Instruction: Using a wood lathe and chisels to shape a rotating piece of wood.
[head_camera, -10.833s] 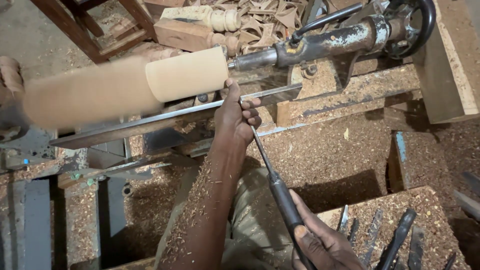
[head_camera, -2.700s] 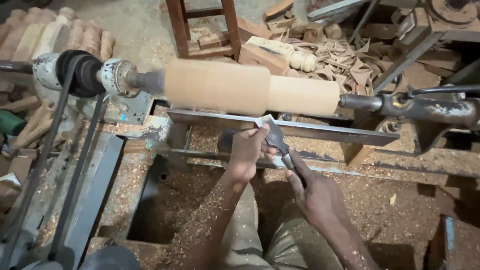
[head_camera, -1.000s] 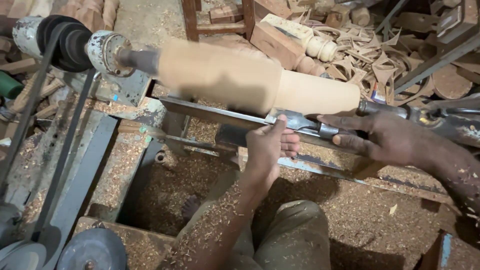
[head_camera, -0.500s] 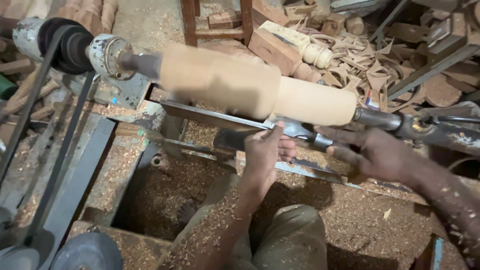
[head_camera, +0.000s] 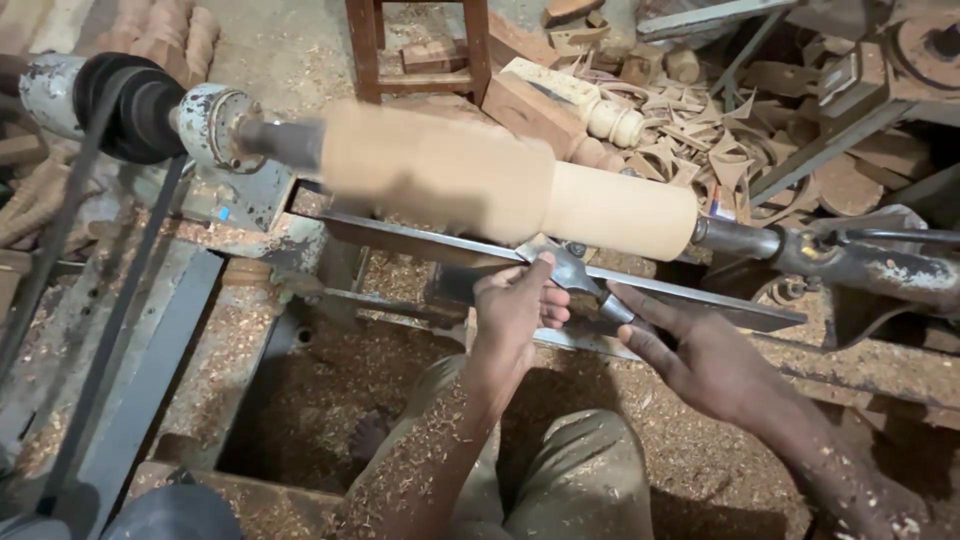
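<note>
Two hands grip a stiff steel chisel: left pinches its blade, right, at 3 o'clock, wraps its handle.

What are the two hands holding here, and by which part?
Both hold one turning chisel. The left hand pinches its blade near the tip, against the tool rest. The right hand is on its handle end, fingers partly open.
</note>
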